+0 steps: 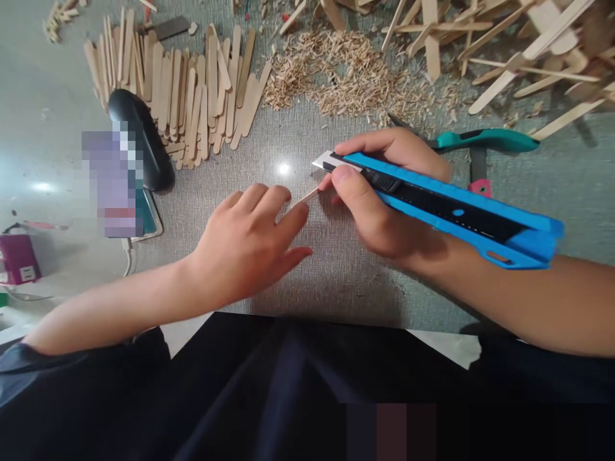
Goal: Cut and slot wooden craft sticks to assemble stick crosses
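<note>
My right hand grips a blue utility knife with its blade out, the tip pointing left over the grey table. My left hand lies on the table with its fingers pressed on a thin wooden stick, whose end pokes out just below the blade. Most of the stick is hidden under my fingers.
A pile of flat wooden sticks lies at the upper left, a heap of wood shavings at the top centre, and more loose sticks at the upper right. Teal-handled pliers lie behind my right hand. A black object stands left.
</note>
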`<state>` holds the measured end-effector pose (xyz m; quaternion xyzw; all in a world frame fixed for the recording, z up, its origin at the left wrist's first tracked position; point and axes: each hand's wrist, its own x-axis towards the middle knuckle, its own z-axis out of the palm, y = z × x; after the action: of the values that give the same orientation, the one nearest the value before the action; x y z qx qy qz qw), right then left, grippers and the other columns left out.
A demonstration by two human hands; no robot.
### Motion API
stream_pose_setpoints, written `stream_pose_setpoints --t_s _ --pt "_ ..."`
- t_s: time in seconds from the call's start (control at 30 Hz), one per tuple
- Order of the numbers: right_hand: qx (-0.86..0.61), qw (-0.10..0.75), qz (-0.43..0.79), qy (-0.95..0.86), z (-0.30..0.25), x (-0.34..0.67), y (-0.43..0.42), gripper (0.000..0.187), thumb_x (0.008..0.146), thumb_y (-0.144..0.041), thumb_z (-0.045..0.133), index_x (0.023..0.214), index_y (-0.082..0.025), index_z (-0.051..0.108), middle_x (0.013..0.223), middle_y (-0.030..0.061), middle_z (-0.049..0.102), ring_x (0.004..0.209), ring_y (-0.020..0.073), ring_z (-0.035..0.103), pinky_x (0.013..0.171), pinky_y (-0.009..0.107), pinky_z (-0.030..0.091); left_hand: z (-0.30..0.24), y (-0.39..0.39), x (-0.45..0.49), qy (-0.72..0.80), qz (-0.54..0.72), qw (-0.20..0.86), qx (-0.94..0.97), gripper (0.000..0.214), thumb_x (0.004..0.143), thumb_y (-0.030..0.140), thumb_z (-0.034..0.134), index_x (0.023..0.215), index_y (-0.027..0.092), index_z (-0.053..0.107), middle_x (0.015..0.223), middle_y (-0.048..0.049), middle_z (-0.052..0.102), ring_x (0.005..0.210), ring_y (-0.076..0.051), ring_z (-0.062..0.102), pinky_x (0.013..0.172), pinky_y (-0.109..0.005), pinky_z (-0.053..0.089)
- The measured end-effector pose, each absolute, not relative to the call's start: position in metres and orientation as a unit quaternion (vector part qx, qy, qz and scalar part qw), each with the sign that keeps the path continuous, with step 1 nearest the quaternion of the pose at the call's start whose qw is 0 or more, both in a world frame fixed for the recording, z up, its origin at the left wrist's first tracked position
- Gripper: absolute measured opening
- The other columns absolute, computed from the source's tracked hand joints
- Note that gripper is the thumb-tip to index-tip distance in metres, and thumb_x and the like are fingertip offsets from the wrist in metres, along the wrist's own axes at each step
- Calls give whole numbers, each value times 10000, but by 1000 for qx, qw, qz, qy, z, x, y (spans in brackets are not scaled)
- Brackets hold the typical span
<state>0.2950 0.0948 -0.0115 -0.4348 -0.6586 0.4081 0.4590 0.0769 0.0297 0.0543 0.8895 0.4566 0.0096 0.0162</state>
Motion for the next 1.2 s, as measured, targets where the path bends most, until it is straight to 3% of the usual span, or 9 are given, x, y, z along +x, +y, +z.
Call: stream_pose_setpoints --t_s 0.17,0.27,0.4,0.6,0.77,1.0,1.1,1.2 --pt "-429 462 405 -662 -12 295 97 135 1090 -435 781 1147 -313 778 885 -10 819 718 195 764 707 401 650 15 34 67 416 92 -38 904 480 1140 508 659 1364 89 724 1296 -149 830 1078 -296 746 792 -435 555" --pt "-418 459 415 -666 -12 294 97 127 1098 -424 781 1165 -317 772 893 -12 811 773 201 799 726 392 662 2 32 66 399 137 -52 905 489 1179 515 572 1419 113 712 1322 -148 834 1140 -302 732 833 -454 537" --pt "-417 455 436 -655 -13 294 96 161 1101 -454 790 1189 -320 781 940 -8 825 821 207 830 766 393 689 1 33 67 378 133 -68 914 405 1182 458 568 1479 213 696 1383 -117 828 1188 -304 729 875 -450 535" --pt "-416 457 459 -638 -10 297 94 192 1064 -430 822 1222 -322 804 967 -7 851 823 219 832 782 423 688 5 33 67 347 132 -68 926 441 1182 464 596 1308 74 760 1221 -173 855 927 -251 704 754 -415 572" --pt "-425 449 443 -649 -4 299 93 196 1083 -474 783 1230 -347 793 1010 -14 859 890 240 836 840 467 694 7 27 62 365 144 -33 919 494 1186 507 575 1331 65 742 1093 -173 832 858 -249 684 705 -415 574" --pt "-408 429 410 -694 -9 299 95 187 1074 -445 789 1207 -314 790 1006 15 854 861 239 837 770 442 665 15 25 55 333 164 0 928 430 1141 522 638 1266 131 768 1026 -116 846 848 -248 703 696 -412 537" --pt "-408 401 421 -704 -7 303 95 198 1077 -481 782 1195 -322 800 930 8 834 784 223 801 715 416 646 16 26 51 369 130 -5 920 467 1120 533 659 1354 136 733 1280 -199 859 1099 -332 786 867 -484 615" --pt "-406 373 427 -717 -3 307 97 221 1084 -533 753 1095 -320 806 828 9 794 694 215 751 645 406 610 13 29 47 387 97 22 917 498 1087 519 706 1429 158 681 1664 -257 690 1533 -427 683 1194 -616 592"
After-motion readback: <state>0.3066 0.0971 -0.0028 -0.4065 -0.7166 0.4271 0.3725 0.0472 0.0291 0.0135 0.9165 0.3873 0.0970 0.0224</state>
